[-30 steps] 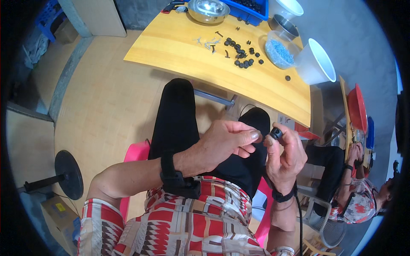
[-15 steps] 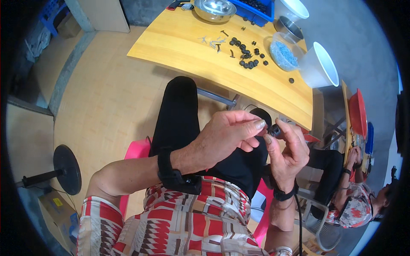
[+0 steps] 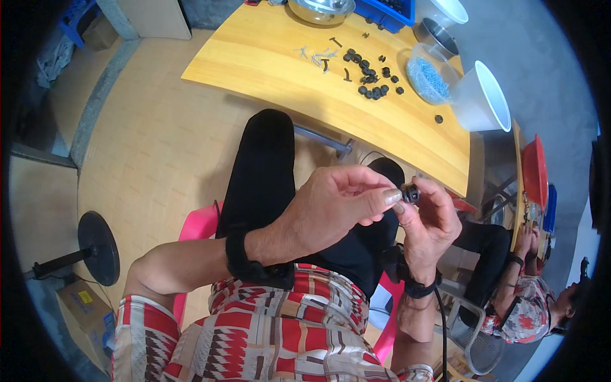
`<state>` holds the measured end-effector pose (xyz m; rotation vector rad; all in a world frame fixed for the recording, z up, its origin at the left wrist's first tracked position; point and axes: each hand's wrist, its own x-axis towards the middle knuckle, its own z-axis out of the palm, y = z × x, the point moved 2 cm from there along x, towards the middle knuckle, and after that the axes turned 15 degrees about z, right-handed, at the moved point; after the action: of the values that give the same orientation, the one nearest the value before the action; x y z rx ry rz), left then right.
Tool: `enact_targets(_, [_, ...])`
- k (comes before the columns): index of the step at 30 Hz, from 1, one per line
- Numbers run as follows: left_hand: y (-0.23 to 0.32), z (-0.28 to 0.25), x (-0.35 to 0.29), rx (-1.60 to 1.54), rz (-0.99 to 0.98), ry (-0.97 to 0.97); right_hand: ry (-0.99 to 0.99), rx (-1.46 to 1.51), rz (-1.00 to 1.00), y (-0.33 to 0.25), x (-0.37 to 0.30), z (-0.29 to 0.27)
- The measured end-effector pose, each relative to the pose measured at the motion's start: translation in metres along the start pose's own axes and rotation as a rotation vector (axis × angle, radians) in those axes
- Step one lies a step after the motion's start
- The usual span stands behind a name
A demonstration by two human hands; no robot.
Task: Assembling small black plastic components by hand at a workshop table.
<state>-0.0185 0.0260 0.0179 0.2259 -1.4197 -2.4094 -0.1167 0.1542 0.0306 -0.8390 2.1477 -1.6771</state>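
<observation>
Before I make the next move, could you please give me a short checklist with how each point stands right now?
1. Black part held in the right hand: ok, between thumb and fingers.
2. Left hand at the part: ok, its thumb tip is right by it.
3. Anything small pinched in the left hand: cannot tell, its fingers hide it.
4. Blue pieces inside the clear bowl: ok.
5. Loose parts on the table all together: not ok, a lone part lies apart near the white bucket.
</observation>
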Motion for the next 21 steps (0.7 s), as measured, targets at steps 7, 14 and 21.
enact_targets(7, [-0.001, -0.001, -0.001, -0.045, 0.033, -0.038, -0.116, 0.141, 0.011, 0.007, -0.003, 0.004])
enact_targets(14, [-0.001, 0.001, -0.002, -0.022, 0.013, -0.009, -0.161, 0.226, 0.084, 0.008, -0.005, 0.005])
enact_targets(21, [-0.002, -0.008, 0.005, 0.06, -0.07, 0.043, -0.196, 0.244, 0.167, 0.013, 0.005, 0.011])
